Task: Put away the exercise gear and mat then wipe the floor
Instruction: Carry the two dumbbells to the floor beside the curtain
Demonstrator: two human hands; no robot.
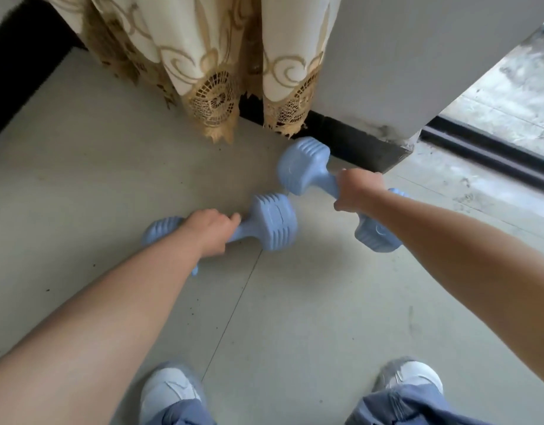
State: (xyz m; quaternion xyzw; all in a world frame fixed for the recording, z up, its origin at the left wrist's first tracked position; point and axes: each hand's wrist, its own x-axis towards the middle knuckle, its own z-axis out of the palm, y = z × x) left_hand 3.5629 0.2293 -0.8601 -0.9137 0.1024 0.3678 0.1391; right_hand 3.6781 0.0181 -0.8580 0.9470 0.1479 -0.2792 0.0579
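Observation:
Two light blue dumbbells are low over the grey tiled floor near the wall. My left hand (210, 232) grips the handle of the left dumbbell (272, 221), which lies roughly level with its ribbed head pointing right. My right hand (358, 189) grips the handle of the right dumbbell (302, 165), which runs diagonally with one head up near the black skirting and the other head down by my forearm. The near heads of the two dumbbells almost touch. No mat is in view.
A cream and gold lace curtain (209, 65) hangs to the floor ahead. A white wall corner (402, 72) with black skirting (359, 142) stands at the right, beside a dark sliding door track (491, 154). My two white shoes (169, 394) stand on the floor below.

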